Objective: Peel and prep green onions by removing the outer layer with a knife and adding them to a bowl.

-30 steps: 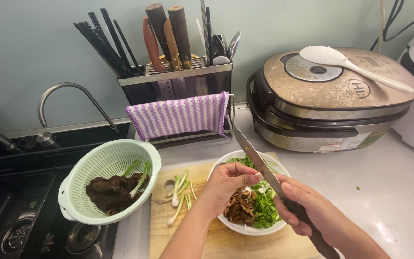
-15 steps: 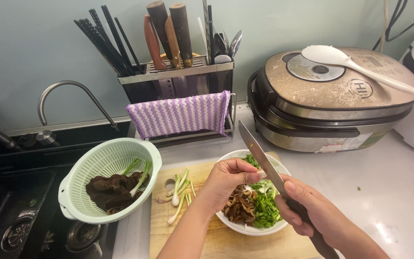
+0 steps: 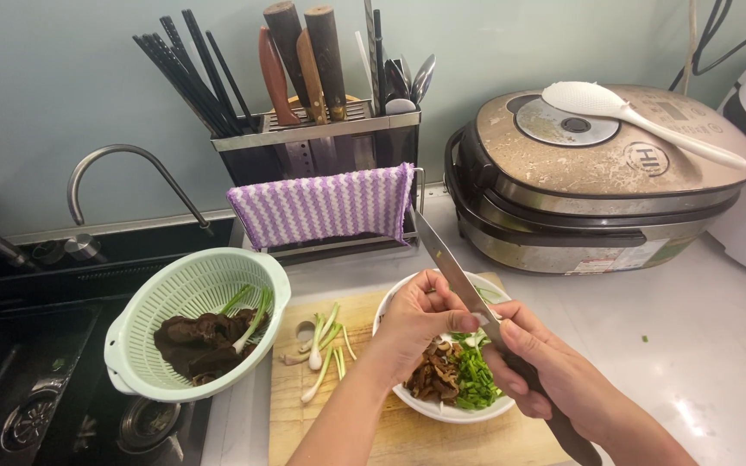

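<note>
Right hand gripping knife over white bowl, blade now tilted lower vs prev frames; left hand fingers pinched on blade, prob wiping chopped greens into bowl; colander left of bowl

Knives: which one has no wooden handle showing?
The knife in the right hand, over the white bowl. The knives in the rack show their wooden handles.

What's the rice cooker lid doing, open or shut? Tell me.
Shut. The rice cooker lid lies flat on its body, with a white rice paddle resting on top.
</note>
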